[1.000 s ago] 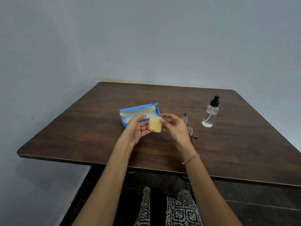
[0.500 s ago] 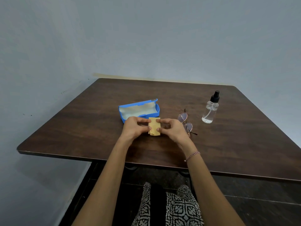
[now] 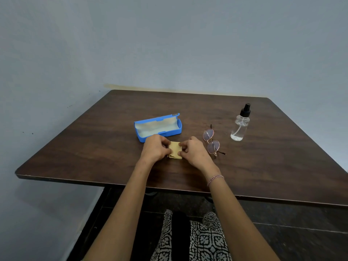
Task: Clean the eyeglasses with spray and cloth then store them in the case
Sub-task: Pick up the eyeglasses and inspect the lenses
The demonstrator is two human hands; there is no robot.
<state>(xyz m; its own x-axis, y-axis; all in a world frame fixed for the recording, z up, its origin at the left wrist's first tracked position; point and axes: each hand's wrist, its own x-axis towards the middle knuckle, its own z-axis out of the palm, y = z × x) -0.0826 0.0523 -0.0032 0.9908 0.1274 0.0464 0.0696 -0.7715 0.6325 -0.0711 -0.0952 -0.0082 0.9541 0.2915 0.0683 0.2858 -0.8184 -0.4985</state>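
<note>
Head view: dark wood-grain bench (image 3: 94, 147). Tan folded microfiber cloth (image 3: 175, 152) with a zigzag edge lies on it, left hand (image 3: 155, 148) and right hand (image 3: 194, 149) each pinching one side. Blue hard glasses case (image 3: 160, 127) open, pale lining, nothing seen inside. Round wire-frame eyeglasses (image 3: 211, 141) just right of the hands; clear spray bottle (image 3: 240, 123), black pump, beyond.

Readable text: none, seen from here.
Blue case (image 3: 169, 132): a small grey patch sits on the far right corner of the open lid, too small to read.
Spray bottle (image 3: 239, 129): clear body and black top, no lettering legible.
Cloth (image 3: 175, 150): plain tan face, no print legible.
Eyeglasses (image 3: 208, 134): any marking on the thin frame is too fine to tell.
</note>
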